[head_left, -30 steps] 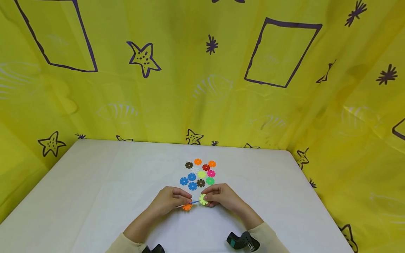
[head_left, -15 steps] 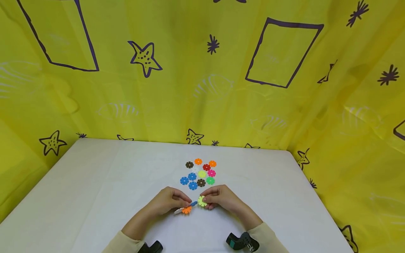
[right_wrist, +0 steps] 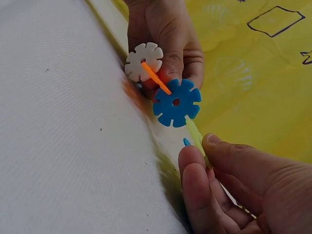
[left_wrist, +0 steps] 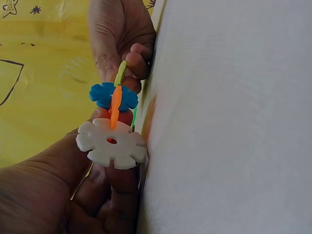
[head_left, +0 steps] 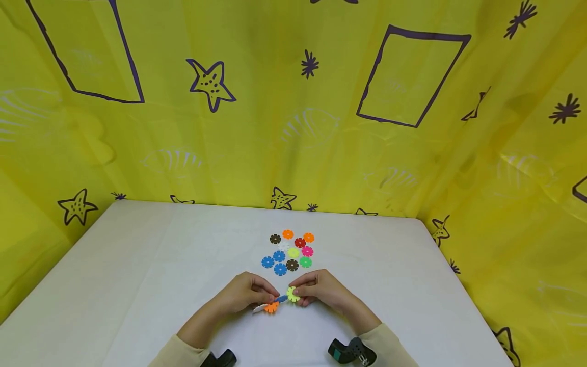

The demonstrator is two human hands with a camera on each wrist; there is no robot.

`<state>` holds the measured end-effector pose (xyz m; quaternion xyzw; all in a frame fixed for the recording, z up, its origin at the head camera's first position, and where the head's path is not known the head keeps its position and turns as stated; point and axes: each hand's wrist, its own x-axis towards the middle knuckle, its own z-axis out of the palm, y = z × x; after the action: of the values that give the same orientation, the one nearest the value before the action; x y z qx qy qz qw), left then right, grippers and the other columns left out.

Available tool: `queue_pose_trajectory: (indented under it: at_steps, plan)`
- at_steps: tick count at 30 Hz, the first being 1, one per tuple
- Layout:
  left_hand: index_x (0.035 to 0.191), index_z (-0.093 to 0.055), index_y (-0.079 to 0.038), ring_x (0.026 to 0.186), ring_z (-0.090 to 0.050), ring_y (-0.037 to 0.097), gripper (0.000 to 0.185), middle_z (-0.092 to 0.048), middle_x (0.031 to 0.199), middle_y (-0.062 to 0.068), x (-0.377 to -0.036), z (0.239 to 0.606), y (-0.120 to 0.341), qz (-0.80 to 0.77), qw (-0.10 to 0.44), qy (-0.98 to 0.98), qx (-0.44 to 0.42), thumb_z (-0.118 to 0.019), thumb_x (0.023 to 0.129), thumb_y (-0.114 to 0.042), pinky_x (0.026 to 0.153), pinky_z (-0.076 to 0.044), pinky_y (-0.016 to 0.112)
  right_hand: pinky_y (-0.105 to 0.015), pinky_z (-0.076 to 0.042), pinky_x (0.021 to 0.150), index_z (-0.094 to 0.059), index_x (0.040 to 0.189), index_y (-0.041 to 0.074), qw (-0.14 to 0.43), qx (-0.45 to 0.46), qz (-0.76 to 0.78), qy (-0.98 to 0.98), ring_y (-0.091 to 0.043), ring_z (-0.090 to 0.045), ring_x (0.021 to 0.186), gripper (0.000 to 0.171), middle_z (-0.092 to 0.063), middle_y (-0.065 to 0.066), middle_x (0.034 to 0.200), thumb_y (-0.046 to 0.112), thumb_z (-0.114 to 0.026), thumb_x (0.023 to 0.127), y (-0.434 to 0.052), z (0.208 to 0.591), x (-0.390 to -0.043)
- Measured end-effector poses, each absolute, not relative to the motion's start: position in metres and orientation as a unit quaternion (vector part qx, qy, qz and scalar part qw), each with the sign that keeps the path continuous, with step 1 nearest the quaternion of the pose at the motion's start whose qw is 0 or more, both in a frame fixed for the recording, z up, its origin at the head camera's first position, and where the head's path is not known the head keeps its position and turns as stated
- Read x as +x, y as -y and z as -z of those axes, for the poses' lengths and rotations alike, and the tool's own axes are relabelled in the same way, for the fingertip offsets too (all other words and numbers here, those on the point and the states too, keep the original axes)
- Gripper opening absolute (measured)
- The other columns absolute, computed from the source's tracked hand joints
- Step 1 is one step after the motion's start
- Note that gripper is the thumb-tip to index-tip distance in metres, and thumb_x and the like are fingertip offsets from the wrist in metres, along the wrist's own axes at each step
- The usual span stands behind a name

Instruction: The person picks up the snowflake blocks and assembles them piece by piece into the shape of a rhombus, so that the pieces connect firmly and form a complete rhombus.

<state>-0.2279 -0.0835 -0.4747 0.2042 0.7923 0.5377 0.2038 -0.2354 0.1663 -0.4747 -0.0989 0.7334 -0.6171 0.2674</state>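
Note:
Slotted plastic snowflake discs are joined in a short chain: a white disc (left_wrist: 126, 152), an orange disc (head_left: 271, 308) and a blue disc (right_wrist: 168, 113). My left hand (head_left: 245, 293) pinches this chain near the orange and blue discs. Between thumb and fingers of my right hand (head_left: 322, 288) is a yellow disc (right_wrist: 194, 132), held on edge. In the right wrist view its rim meets a slot of the blue disc; how deep it sits I cannot tell. Fingers hide part of the orange and yellow discs.
Beyond the hands, loose discs lie flat on the white table (head_left: 183, 244): several blue ones (head_left: 280, 269), brown (head_left: 292, 265), green (head_left: 305, 262), pink (head_left: 307, 251), red (head_left: 300, 242) and orange (head_left: 288, 234). A yellow curtain (head_left: 257, 137) stands behind the table.
The chain has turned, so the blue and white discs show more of their faces. The yellow disc has shifted slightly towards me and to the left. Loose discs stay put.

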Motion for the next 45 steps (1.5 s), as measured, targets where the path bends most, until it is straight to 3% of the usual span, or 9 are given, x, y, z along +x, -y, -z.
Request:
queue_pose_trajectory:
  at_steps: [19, 30, 45]
  plan:
    - [0.097, -0.078, -0.007, 0.067, -0.058, 0.005, 0.016, -0.075, 0.084, 0.002, -0.2276, 0.4771, 0.0823, -0.532, 0.193, -0.8, 0.198, -0.075, 0.088, -0.019, 0.056, -0.047, 0.017, -0.022, -0.058, 0.062, -0.07, 0.109, -0.009, 0.26, -0.102, 0.611, -0.741, -0.009, -0.066, 0.061, 0.026, -0.074, -0.007, 0.08, 0.008, -0.071, 0.089, -0.1634, 0.4713, -0.2325]
    - [0.101, -0.076, -0.003, 0.075, -0.066, 0.005, 0.022, -0.076, 0.087, 0.005, -0.2285, 0.4759, 0.0854, -0.547, 0.219, -0.785, 0.192, -0.078, 0.085, -0.017, 0.068, -0.054, 0.017, -0.022, -0.058, 0.062, -0.071, 0.107, -0.008, 0.26, -0.102, 0.61, -0.742, -0.009, -0.066, 0.062, 0.024, -0.073, -0.005, 0.08, 0.009, -0.072, 0.088, -0.163, 0.4731, -0.2325]
    - [0.097, -0.077, -0.006, 0.074, -0.065, 0.006, 0.019, -0.075, 0.084, 0.002, -0.2278, 0.4801, 0.0788, -0.538, 0.187, -0.803, 0.174, -0.079, 0.083, -0.019, 0.063, -0.051, 0.018, -0.022, -0.058, 0.061, -0.071, 0.103, -0.008, 0.254, -0.118, 0.601, -0.748, -0.009, -0.067, 0.061, 0.02, -0.072, -0.004, 0.076, 0.005, -0.071, 0.088, -0.1628, 0.4747, -0.2316]
